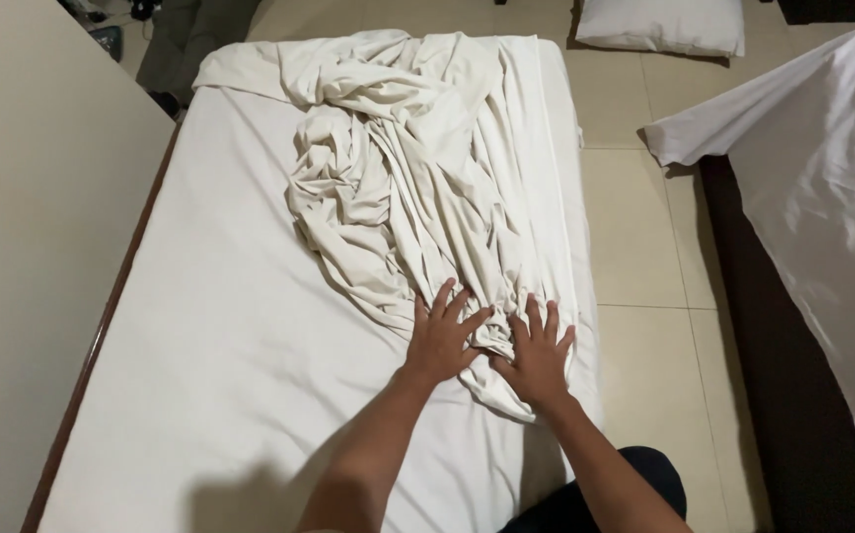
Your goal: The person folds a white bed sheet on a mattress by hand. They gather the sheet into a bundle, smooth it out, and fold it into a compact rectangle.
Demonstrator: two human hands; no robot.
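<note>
Both hands [491,345] flat on crumpled cream sheet [417,168], smooth white mattress [230,326].

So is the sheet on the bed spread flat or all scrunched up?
Scrunched up: the cream sheet lies bunched in deep wrinkles along the mattress.

Two bare forearms without sleeves, left hand [439,341] and right hand [538,361] with no rings or watch visible, dark garment at bottom edge, perhaps trousers [634,472]

two hands [491,345], one crumpled sheet [417,168], two beds [230,326], one pillow [662,24]
</note>
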